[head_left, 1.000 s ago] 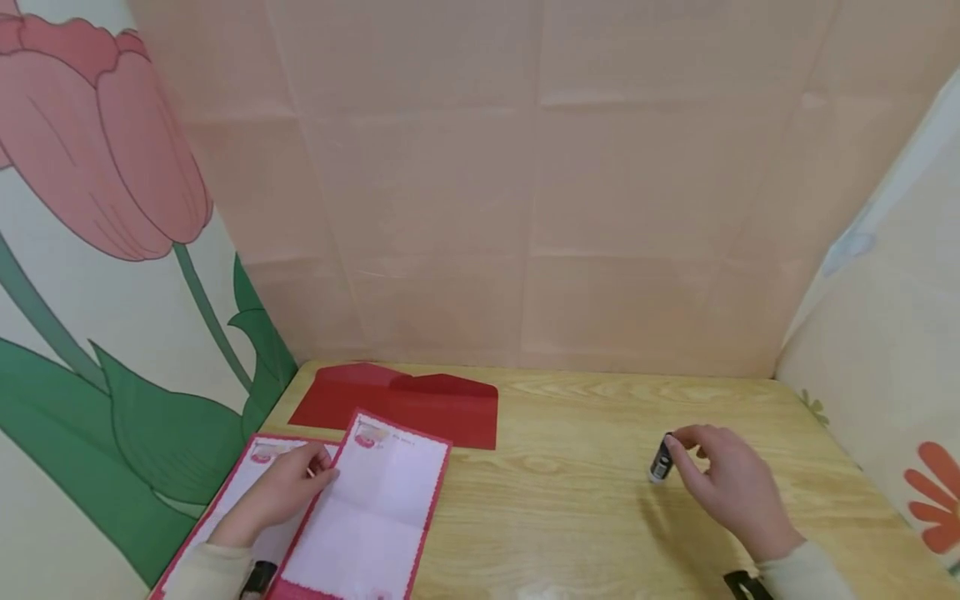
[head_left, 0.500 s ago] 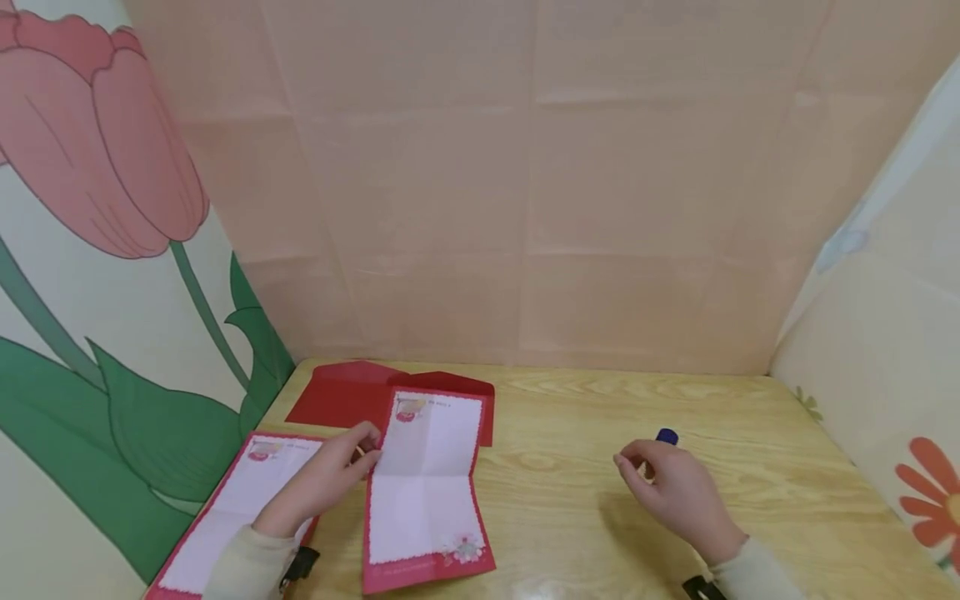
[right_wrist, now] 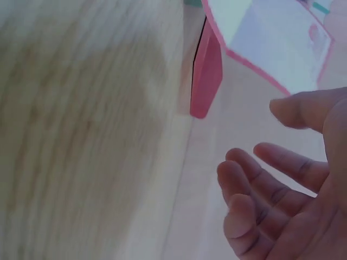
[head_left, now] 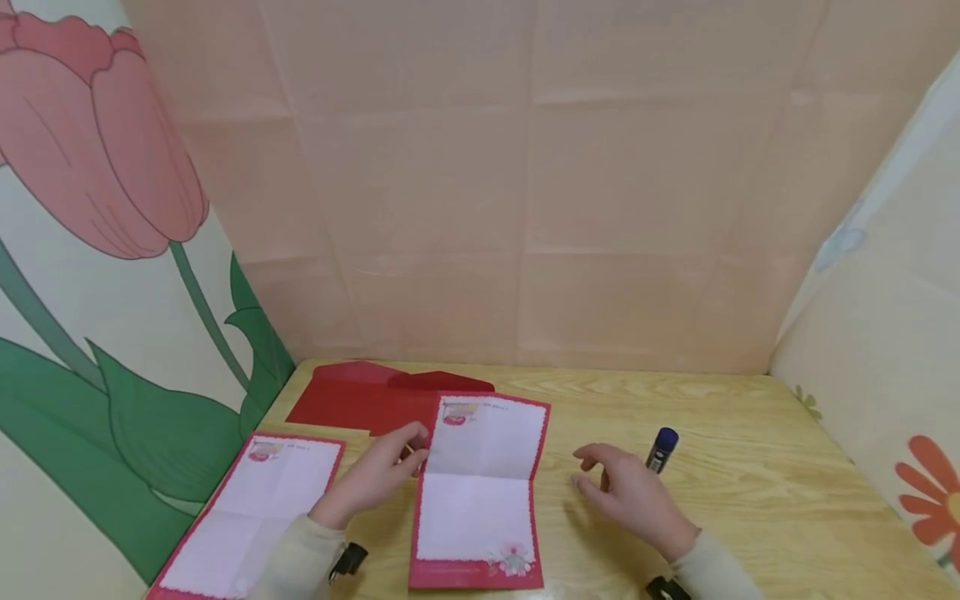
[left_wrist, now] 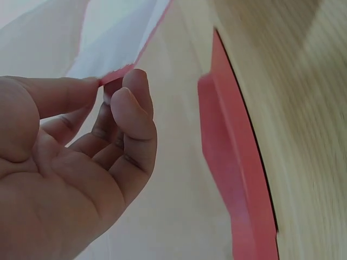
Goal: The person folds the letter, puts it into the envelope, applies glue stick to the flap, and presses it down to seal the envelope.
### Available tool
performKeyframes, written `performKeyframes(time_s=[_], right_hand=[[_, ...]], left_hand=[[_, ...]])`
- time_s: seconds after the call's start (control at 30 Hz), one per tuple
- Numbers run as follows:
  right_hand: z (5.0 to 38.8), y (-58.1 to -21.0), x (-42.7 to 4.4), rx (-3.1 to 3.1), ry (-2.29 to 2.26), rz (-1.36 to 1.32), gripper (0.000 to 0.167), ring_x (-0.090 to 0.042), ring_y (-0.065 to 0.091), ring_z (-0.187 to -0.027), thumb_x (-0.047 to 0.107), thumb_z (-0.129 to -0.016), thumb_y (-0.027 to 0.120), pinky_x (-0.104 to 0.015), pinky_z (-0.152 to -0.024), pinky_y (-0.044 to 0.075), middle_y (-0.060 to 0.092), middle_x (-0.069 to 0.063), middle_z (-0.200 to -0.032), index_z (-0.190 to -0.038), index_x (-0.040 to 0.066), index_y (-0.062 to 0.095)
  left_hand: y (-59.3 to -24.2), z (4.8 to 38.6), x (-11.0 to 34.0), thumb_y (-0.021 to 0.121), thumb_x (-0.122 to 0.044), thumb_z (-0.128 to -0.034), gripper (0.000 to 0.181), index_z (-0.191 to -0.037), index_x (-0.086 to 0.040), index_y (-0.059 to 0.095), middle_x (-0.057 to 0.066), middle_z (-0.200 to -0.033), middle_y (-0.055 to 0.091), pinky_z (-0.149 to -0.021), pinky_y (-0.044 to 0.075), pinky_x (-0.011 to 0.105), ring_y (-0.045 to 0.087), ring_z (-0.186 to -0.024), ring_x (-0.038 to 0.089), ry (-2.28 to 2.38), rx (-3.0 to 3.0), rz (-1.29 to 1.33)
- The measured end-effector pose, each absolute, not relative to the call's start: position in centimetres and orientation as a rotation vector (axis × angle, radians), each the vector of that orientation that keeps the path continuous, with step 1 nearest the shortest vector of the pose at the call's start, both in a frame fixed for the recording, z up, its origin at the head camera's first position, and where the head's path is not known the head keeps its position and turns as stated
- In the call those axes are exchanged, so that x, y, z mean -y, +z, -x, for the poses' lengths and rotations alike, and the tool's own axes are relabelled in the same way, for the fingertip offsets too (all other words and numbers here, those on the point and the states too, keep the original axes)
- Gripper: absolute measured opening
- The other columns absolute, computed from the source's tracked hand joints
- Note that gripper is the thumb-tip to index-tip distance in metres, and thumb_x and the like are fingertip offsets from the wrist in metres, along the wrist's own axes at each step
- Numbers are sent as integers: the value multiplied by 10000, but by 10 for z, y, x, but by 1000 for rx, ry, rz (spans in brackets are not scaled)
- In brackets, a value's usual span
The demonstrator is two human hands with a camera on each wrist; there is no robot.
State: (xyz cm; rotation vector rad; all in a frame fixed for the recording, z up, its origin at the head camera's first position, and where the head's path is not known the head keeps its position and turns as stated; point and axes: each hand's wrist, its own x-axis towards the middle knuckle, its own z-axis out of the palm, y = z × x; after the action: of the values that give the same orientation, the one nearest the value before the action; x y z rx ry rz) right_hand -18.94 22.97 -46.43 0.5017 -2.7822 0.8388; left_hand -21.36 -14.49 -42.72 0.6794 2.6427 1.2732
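My left hand (head_left: 377, 477) pinches the left edge of a creased white sheet with a pink border (head_left: 480, 508); in the left wrist view the thumb and fingers of the left hand (left_wrist: 81, 146) hold that edge. To the right of the sheet, my right hand (head_left: 633, 500) is held over the table with its fingers apart and nothing between them. The right wrist view also shows the right hand (right_wrist: 287, 189) empty, with the sheet (right_wrist: 260, 38) beyond the thumb. A dark glue-stick-like tube with a blue cap (head_left: 661, 451) stands just behind the right hand.
A second pink-bordered sheet (head_left: 262, 517) lies at the left of the wooden table (head_left: 735, 500). Red envelopes (head_left: 341, 406) lie at the back left, partly behind the held sheet. Pinkish sheeting hangs behind the table.
The left hand has carried the sheet rightward off the other sheet, and it has opened out along its crease. My right hand has let go of the tube and moved left.
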Motion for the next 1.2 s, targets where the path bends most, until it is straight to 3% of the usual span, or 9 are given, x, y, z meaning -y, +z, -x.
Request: performKeyframes(time_s=[0.17, 0.3, 0.4, 0.67, 0.9, 1.2], right_hand=[[189, -469, -225, 2795, 990, -538, 360, -58, 566, -733, 266, -903, 748, -242, -626, 492, 675, -24, -991, -1190, 68, 656], [188, -474, -225, 2812, 1126, -635, 185, -59, 597, -785, 285, -959, 679, -252, -668, 516, 674, 55, -936, -1081, 147, 674], [187, -476, -226, 2813, 1201, -701, 105, -24, 588, -755, 279, -991, 632, -238, -646, 507, 673, 115, -867, -988, 192, 690], [186, -476, -227, 2787, 1330, -706, 164, -30, 535, -654, 233, -1004, 613, -245, -579, 484, 596, 88, -723, -851, 196, 658], [186, -469, -230, 2754, 1641, -673, 171, -65, 571, -715, 200, -1030, 567, -250, -621, 504, 684, -14, -848, -985, 72, 670], [187, -467, -231, 2601, 1820, -637, 189, -83, 606, -673, 146, -1024, 571, -321, -600, 547, 726, -77, -859, -1091, -22, 624]], left_hand=[[-435, 214, 130, 597, -134, -1007, 73, -1060, -123, 548, 25, -963, 607, -734, 572, 367, 619, -845, 229, 1346, -2572, -738], [-441, 212, 122, 574, -127, -1019, 48, -1042, -113, 534, 49, -966, 600, -747, 569, 462, 636, -851, 262, 1427, -2484, -705], [-445, 210, 118, 565, -142, -1026, 55, -1038, -99, 532, 71, -969, 605, -725, 563, 470, 638, -862, 291, 1479, -2431, -665], [-451, 212, 114, 566, -172, -1029, 84, -1044, -94, 539, 82, -975, 616, -693, 563, 441, 631, -854, 252, 1536, -2374, -636], [-457, 214, 112, 592, -193, -1016, 130, -1036, -70, 555, 97, -964, 630, -682, 566, 462, 644, -858, 305, 1563, -2324, -609], [-463, 216, 112, 585, -285, -1022, 214, -1098, -89, 619, 66, -867, 682, -680, 550, 368, 640, -764, 228, 1519, -2190, -577]])
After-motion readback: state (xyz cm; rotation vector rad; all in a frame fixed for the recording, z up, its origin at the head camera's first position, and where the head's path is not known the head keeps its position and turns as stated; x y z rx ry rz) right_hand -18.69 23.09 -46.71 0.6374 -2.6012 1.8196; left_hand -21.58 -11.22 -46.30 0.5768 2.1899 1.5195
